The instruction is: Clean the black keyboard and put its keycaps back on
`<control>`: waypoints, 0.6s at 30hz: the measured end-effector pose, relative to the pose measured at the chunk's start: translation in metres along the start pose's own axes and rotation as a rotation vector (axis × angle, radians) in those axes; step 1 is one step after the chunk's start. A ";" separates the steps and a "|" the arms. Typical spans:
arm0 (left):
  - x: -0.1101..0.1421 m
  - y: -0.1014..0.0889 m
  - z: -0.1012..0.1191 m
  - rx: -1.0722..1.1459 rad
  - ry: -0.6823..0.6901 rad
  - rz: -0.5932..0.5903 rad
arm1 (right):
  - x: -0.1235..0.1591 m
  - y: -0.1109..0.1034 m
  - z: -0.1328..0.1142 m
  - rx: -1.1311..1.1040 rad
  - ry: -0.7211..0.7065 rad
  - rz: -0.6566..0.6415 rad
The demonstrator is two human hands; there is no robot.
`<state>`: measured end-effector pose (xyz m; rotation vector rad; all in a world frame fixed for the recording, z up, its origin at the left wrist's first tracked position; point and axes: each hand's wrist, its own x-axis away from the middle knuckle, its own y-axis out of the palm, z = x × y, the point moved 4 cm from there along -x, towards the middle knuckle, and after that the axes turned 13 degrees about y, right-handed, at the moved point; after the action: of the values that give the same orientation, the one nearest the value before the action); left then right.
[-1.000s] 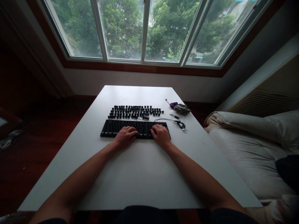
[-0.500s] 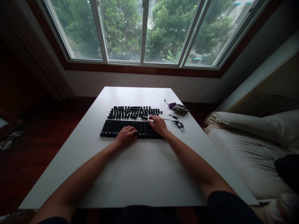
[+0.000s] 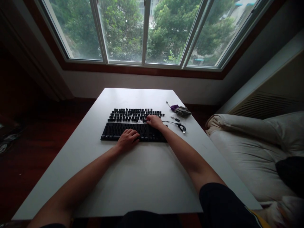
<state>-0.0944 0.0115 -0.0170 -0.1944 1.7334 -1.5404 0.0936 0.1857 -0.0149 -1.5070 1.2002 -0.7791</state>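
Observation:
A black keyboard (image 3: 114, 130) lies on the white table in front of me, its lower middle partly covered by my left hand (image 3: 128, 138). That hand rests palm down on the keyboard's front edge, fingers stretched out over it and holding nothing. Just past the back edge, my right hand (image 3: 155, 121) has its fingertips closed on the end of a small dark keycap puller (image 3: 144, 121) with thin wire loops. The puller lies between the keyboard and rows of loose black keycaps (image 3: 123, 114). My fingers hide part of it.
On the right of the white table (image 3: 142, 177) are a coiled black cable (image 3: 182, 128), a small dark tool (image 3: 175, 119), a grey cloth-like bundle (image 3: 182, 111) and a purple item (image 3: 174, 107). A pale sofa (image 3: 239, 145) stands to the right, below a window.
My right hand has moved left and a little away from me, from over the keyboard's right part to the keycap puller, and closed on it. My left hand stays on the keyboard.

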 end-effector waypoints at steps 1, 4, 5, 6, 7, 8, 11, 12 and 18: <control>0.000 -0.001 0.000 -0.002 -0.001 0.012 | -0.002 0.000 0.001 0.002 -0.009 -0.008; -0.001 -0.002 0.001 0.006 0.005 0.030 | -0.004 -0.001 0.002 0.002 -0.025 -0.020; -0.001 -0.002 0.002 0.012 0.009 0.028 | -0.004 -0.001 0.003 0.002 -0.026 -0.019; -0.001 -0.002 0.002 0.016 0.011 0.026 | -0.003 -0.001 0.004 0.000 -0.024 -0.014; -0.001 -0.001 0.002 0.017 0.011 0.026 | -0.001 -0.002 0.005 -0.003 -0.021 -0.004; -0.001 -0.001 0.002 0.014 0.006 0.027 | 0.002 -0.003 0.006 -0.009 -0.020 0.011; -0.001 -0.001 0.002 -0.009 -0.017 0.034 | 0.011 -0.010 0.010 -0.051 -0.027 0.073; -0.001 -0.001 0.001 -0.015 -0.022 0.035 | 0.015 -0.012 0.012 -0.078 -0.035 0.092; -0.005 -0.015 -0.014 0.002 -0.083 0.087 | 0.045 -0.024 0.015 -0.373 -0.100 0.123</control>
<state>-0.1054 0.0214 -0.0025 -0.1771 1.6544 -1.4511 0.1280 0.1473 -0.0006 -1.7297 1.4012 -0.4065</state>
